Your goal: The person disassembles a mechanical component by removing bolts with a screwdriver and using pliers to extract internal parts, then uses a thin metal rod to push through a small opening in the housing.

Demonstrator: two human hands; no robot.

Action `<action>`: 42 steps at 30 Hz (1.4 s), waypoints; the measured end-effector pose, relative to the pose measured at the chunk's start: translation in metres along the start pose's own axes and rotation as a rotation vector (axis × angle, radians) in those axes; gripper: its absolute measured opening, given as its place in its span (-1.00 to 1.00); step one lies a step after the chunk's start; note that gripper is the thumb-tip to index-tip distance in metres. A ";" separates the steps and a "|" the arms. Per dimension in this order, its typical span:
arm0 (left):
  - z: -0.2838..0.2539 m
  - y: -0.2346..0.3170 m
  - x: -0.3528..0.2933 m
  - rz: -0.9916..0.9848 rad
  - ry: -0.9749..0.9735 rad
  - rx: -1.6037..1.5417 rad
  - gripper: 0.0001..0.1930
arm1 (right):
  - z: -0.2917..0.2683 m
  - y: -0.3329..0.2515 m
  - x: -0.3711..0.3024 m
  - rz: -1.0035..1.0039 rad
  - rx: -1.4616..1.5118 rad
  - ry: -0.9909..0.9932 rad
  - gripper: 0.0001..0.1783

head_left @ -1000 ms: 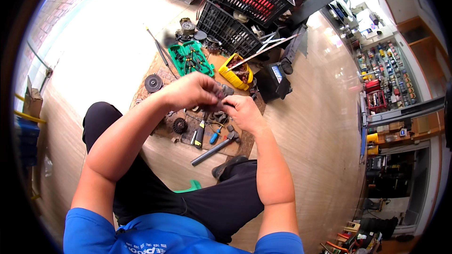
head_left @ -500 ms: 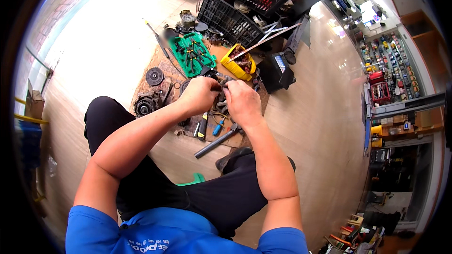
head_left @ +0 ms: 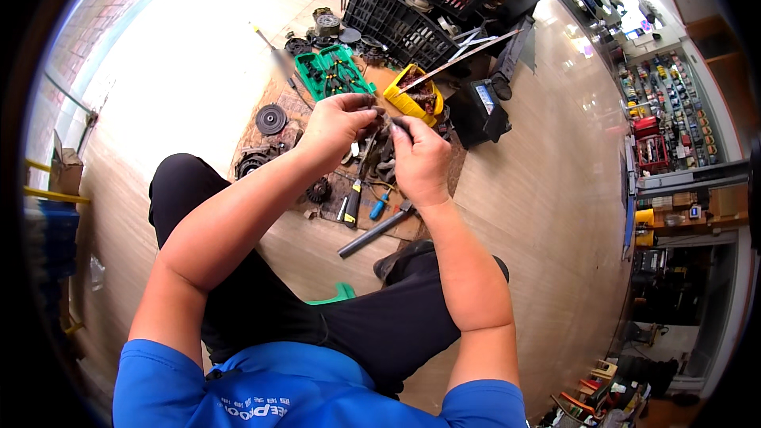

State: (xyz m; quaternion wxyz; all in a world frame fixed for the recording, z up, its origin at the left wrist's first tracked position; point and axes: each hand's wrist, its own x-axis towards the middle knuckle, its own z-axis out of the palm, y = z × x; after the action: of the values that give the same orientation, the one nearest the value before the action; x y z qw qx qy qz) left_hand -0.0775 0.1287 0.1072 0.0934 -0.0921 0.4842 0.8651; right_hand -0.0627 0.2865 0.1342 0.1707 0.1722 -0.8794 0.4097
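Two crates (head_left: 396,20), green tool case (head_left: 334,71)

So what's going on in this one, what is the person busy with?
A seated person holds a small dark part up between both hands, the left hand and right hand close together above a floor mat. What the part is cannot be told. Below lie a blue-handled screwdriver, a metal bar and round dark discs; a green tool case and a yellow tub sit beyond.
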 end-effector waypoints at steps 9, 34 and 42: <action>0.001 -0.016 0.001 0.197 -0.021 0.426 -0.68 | -0.013 0.006 0.004 0.044 0.058 -0.008 -0.86; 0.001 0.008 -0.005 -0.094 0.052 -0.277 -0.83 | 0.016 -0.010 -0.016 -0.042 0.088 -0.085 -0.78; 0.000 0.017 -0.005 0.010 0.095 -0.185 -0.87 | 0.013 -0.005 -0.006 0.551 0.603 -0.291 -0.88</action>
State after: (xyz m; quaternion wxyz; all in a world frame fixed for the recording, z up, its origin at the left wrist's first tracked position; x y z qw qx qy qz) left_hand -0.0773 0.1198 0.1227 0.0572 -0.1389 0.4068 0.9011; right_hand -0.0574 0.2745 0.1268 -0.1287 0.0290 -0.7485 0.6499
